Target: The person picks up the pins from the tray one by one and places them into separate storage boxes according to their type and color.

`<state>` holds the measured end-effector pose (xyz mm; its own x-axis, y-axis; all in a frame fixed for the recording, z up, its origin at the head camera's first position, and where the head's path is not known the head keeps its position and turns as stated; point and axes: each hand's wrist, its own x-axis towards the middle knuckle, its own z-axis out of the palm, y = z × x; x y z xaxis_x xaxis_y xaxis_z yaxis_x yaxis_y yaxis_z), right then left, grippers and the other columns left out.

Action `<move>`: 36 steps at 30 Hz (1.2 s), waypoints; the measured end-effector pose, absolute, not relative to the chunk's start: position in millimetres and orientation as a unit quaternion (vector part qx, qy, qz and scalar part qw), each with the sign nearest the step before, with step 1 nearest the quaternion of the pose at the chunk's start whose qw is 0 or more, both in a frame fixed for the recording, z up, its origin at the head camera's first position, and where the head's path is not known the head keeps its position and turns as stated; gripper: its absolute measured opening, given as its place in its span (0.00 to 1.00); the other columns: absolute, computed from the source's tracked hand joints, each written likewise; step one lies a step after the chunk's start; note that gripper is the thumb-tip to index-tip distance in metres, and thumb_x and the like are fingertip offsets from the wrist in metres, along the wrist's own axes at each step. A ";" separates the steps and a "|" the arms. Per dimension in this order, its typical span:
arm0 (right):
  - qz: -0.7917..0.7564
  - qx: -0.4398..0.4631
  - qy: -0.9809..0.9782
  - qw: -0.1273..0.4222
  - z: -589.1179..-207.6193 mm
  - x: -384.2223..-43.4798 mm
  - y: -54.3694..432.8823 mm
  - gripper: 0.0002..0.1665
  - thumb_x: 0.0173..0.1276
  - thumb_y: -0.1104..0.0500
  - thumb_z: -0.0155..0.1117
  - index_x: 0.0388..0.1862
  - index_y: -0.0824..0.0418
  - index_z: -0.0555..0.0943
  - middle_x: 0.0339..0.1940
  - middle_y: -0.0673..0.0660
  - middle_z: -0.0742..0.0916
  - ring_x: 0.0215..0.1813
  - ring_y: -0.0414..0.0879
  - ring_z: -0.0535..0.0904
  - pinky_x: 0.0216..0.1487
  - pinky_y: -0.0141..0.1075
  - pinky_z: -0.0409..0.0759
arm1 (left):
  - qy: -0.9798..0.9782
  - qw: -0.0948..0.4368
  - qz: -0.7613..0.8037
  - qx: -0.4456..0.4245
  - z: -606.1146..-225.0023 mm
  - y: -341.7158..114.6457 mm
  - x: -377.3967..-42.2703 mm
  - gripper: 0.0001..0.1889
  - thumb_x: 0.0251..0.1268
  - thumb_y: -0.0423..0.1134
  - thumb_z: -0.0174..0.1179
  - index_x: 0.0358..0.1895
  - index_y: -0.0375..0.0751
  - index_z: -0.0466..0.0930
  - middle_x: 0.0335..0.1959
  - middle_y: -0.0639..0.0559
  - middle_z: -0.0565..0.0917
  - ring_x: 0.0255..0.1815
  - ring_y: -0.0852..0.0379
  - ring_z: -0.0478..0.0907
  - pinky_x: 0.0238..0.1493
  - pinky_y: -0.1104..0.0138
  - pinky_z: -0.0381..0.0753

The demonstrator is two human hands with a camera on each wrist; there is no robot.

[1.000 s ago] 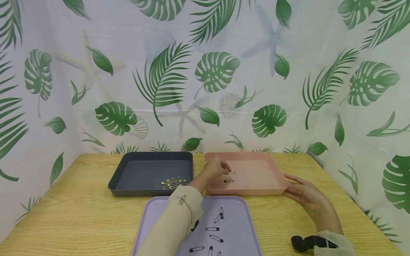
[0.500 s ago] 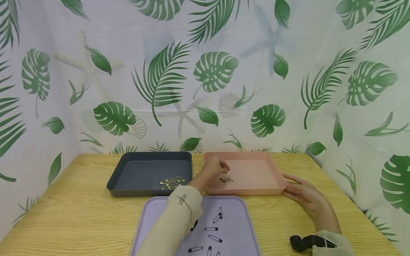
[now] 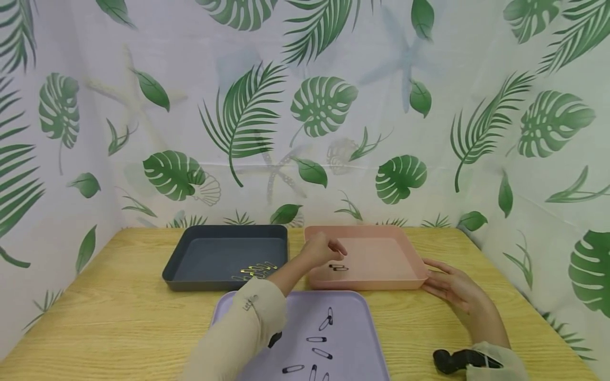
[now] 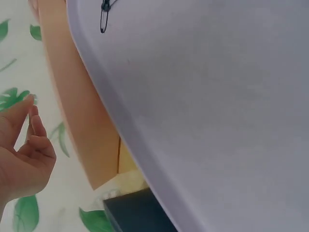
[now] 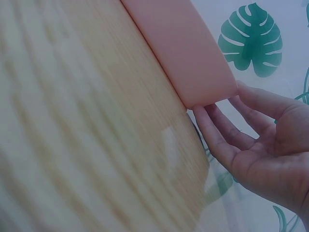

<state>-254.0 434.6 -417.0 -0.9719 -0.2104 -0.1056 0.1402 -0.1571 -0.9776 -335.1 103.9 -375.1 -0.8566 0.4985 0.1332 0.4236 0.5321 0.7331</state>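
The left hand (image 3: 324, 250) is hovering — fingers loosely curled, holding nothing visible — above two black safety pins (image 3: 339, 269) lying in the pink tray (image 3: 371, 284); the right hand (image 3: 455, 291), fingers nearly straight, is touching its end; a push could be shifting the pins.

Behind your left hand (image 3: 324, 251), your cream sleeve (image 3: 233, 336) bears small dark lettering (image 3: 250, 302), with a black piece (image 3: 275, 339) at its edge; behind your right hand (image 3: 455, 291), a rounded black device (image 3: 450, 362) juts from a cream cuff (image 3: 500, 365).
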 end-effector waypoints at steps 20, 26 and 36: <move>-0.759 -0.037 0.638 0.125 -417.8 -257.4 434.5 0.25 0.71 0.69 0.47 0.66 0.61 0.64 0.48 0.52 0.81 0.50 0.46 0.78 0.52 0.40 0.73 | 0.793 0.106 0.504 0.326 -371.9 27.3 -245.3 0.06 0.52 0.37 0.68 0.35 0.43 0.86 0.32 0.58 0.83 0.24 0.61 0.71 0.25 0.72 0.71; -0.751 -0.031 0.647 0.125 -416.3 -255.6 435.4 0.27 0.71 0.67 0.48 0.68 0.62 0.61 0.47 0.52 0.81 0.49 0.46 0.78 0.53 0.40 0.73 | 0.792 0.116 0.511 0.314 -383.2 2.6 -224.6 0.06 0.51 0.38 0.68 0.34 0.43 0.86 0.31 0.59 0.83 0.27 0.62 0.72 0.26 0.72 0.70; -0.749 -0.028 0.651 0.122 -415.1 -255.3 434.2 0.29 0.72 0.66 0.48 0.70 0.64 0.56 0.48 0.52 0.81 0.49 0.45 0.78 0.53 0.41 0.72 | 0.782 0.145 0.521 0.311 -409.0 -20.0 -187.6 0.05 0.50 0.35 0.68 0.33 0.42 0.86 0.25 0.59 0.81 0.25 0.65 0.72 0.24 0.75 0.69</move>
<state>-255.3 434.2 -415.1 -0.9688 -0.2186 -0.1164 0.1457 -0.1233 -0.9816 -187.6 -20.0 -409.0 -0.7652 0.6364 0.0972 0.3348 0.2643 0.9045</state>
